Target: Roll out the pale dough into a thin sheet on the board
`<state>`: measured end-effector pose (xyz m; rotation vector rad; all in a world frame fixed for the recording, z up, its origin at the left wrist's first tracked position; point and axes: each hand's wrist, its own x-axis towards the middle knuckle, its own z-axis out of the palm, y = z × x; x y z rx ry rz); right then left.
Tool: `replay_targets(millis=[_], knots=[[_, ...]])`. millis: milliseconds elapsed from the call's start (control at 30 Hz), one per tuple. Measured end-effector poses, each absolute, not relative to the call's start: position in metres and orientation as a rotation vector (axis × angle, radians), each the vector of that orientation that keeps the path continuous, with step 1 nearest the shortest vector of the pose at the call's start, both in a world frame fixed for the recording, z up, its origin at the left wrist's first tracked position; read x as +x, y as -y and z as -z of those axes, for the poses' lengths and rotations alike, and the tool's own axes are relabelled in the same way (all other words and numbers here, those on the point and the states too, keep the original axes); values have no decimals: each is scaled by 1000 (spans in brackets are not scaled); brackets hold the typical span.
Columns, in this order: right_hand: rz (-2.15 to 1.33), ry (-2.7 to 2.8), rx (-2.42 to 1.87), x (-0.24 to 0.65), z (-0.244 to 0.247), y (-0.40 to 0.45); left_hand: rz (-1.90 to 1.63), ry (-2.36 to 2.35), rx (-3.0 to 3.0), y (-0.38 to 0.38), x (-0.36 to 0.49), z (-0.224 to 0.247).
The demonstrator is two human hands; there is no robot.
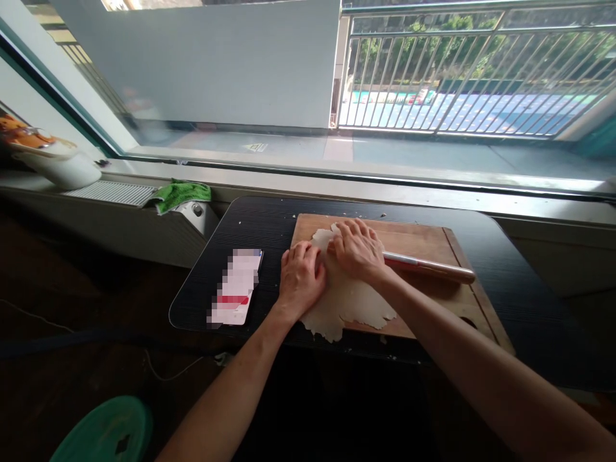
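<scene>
Looks out through a broad window [206, 70] onto a metal railing [445, 133], with greenery [457, 25] beyond blurred by glare. Sees, at left, a green cloth [185, 194] draped over the end of a white radiator [144, 226], and a white container [65, 168] with something orange [26, 135] in it, partly cut off by the left border. Works at a dark bench [231, 228], rounded at the corners, specked with crumbs [384, 215] and fading into shadow at the right.

Has a thin, ragged sheet of dough [356, 301] on the left part of a wooden cutting board [423, 239], overhanging the near edge. Lays the left hand [301, 277] on the left margin of the dough, fingers bent and close together; cannot tell whether pinching or only pressing, with fingertips tucked out of sight. Reaches the right hand [359, 249] over the far part of the dough, back upward, fingers loosely curved; cannot see the palm, nor tell whether holding anything beneath. Has a rolling pin [430, 267] slanting across the board, rightward from behind that hand, with the left end hidden. Loses part of the board and of a dark cutout [468, 322] behind the right forearm [433, 340].

Sees a phone [240, 285] flat on the bench, left of the board, masked by coarse blocks and unreadable. Makes out a round green object [103, 427] at the lower left, cut off by the bottom border, and a thin white cord [178, 373] in the gloom.
</scene>
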<state>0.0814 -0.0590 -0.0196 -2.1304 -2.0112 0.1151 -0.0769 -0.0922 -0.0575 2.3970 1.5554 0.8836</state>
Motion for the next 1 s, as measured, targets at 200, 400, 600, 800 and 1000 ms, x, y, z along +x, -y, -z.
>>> replay_targets(millis=[200, 400, 600, 800, 1000], knots=[[-105, 1806, -2196, 91, 14, 37, -863, -1600, 2342, 92, -78, 58], [124, 1781, -2180, 158, 5, 81, -996, -1649, 2210, 80, -71, 37], [247, 1901, -2347, 189, 13, 146, -854, -1550, 2470, 54, 4, 1], [134, 2025, -2203, 195, 5, 139, -360, -1574, 2589, 62, 23, 5], [-27, 1640, -2303, 200, 11, 120, -407, -1557, 2626, 61, 21, 21]])
